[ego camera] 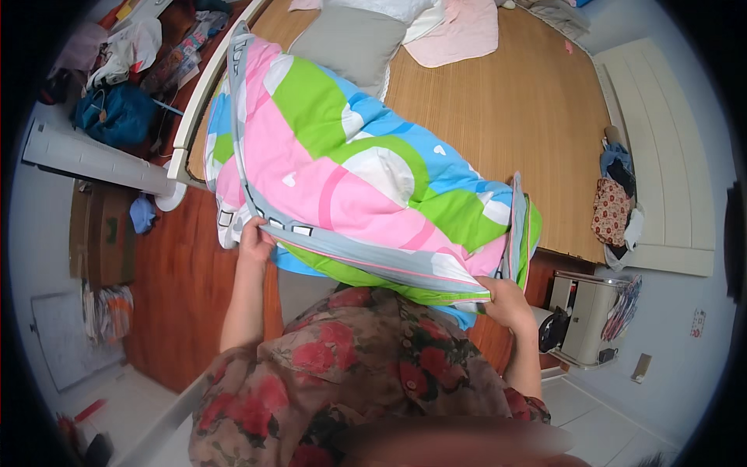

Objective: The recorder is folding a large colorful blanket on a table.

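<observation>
A quilt cover patterned in pink, green, blue and white, with a grey border, spreads over the near side of a bed. It looks puffed up in places. My left hand pinches its near edge at the grey border, left of my body. At the right, my right hand grips the near corner, where a green layer with pink piping shows. Between both hands the edge is stretched across in front of my waist. The lower layers hang down towards my lap, partly hidden.
The bed carries a tan mat, a grey pillow and a pink cloth. Folded clothes lie by the headboard. A white tower-shaped appliance and bags are on the left, a cabinet at right.
</observation>
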### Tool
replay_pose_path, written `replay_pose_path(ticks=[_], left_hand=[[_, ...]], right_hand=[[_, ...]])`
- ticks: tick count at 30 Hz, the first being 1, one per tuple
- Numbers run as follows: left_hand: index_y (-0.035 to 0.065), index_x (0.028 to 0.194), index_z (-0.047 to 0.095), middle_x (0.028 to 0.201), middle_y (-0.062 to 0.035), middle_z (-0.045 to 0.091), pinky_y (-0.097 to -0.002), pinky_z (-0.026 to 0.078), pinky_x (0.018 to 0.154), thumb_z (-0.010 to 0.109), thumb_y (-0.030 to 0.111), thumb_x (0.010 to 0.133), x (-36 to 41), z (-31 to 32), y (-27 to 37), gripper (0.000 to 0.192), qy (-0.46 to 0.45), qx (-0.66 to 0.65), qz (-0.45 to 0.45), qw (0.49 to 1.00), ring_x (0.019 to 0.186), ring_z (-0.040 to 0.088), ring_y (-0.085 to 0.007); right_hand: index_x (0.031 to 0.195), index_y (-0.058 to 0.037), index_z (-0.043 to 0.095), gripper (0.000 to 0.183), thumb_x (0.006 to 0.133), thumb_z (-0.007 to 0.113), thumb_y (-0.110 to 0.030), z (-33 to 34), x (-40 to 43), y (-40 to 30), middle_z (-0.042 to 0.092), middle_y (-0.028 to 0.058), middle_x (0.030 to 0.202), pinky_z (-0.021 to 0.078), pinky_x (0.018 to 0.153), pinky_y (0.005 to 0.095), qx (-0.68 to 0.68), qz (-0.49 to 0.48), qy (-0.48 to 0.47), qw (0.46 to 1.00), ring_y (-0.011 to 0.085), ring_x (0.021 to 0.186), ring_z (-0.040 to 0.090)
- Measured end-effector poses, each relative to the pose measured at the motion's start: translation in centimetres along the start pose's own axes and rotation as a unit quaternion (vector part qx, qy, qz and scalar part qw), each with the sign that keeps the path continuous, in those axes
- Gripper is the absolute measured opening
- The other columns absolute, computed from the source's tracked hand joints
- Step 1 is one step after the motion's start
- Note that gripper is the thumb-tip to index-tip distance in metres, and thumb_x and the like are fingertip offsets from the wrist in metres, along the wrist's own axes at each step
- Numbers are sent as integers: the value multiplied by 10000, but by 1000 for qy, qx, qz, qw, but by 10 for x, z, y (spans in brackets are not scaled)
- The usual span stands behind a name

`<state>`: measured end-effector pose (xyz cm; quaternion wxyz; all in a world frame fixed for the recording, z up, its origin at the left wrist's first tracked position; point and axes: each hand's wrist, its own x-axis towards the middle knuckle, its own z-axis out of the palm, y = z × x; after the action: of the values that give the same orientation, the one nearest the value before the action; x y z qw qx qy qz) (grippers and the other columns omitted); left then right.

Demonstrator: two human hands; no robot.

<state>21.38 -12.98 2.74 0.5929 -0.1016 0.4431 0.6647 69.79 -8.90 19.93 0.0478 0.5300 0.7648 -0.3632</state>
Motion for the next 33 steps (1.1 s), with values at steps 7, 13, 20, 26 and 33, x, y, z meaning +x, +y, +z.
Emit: replay_pose_path(ticks=[7, 13, 20, 26, 33], left_hand=[[-4, 1050, 525, 1025, -126, 603, -373, 509, 871, 569, 111, 848, 80, -4, 9, 237, -14, -56, 4, 998, 958, 597, -251], [35, 1094, 547, 1063, -133, 610, -479, 509, 826, 586, 213, 846, 148, 28, 31, 308, 44, 0, -34, 998, 967, 604, -295], [19, 1023, 544, 987, -145, 611, -505, 511, 786, 515, 150, 824, 155, 34, 42, 240, 115, 95, 18, 989, 888, 616, -294], [-24, 999, 532, 992, -166, 603, -423, 483, 869, 486, 70, 761, 122, 38, 97, 260, 19, -8, 108, 994, 927, 594, -297], [-72, 1067, 487, 1057, -194, 561, -440, 426, 936, 474, 61, 721, 10, 63, 104, 371, -98, -117, 229, 961, 1015, 549, -323]], right_hand=[[1002, -118, 636, 299, 704, 612, -110, 7, -9, 11, 626, 194, 842, 460, 715, 454, -64, 17, 1, 998, 369, 825, 596], [1019, -105, 603, 368, 677, 709, -191, 32, -14, 43, 621, 166, 921, 455, 782, 433, -97, 11, -27, 995, 358, 921, 565], [956, -87, 601, 278, 689, 672, -116, 50, -11, 75, 597, 131, 944, 475, 795, 420, -252, 26, -3, 967, 308, 945, 564], [891, -85, 634, 173, 730, 576, -55, -7, -3, 90, 617, 157, 835, 515, 625, 437, -321, 140, 195, 916, 338, 704, 634], [1002, -39, 619, 307, 705, 656, -106, -67, -77, 6, 614, 169, 910, 472, 724, 409, -130, 96, 467, 869, 361, 843, 596]])
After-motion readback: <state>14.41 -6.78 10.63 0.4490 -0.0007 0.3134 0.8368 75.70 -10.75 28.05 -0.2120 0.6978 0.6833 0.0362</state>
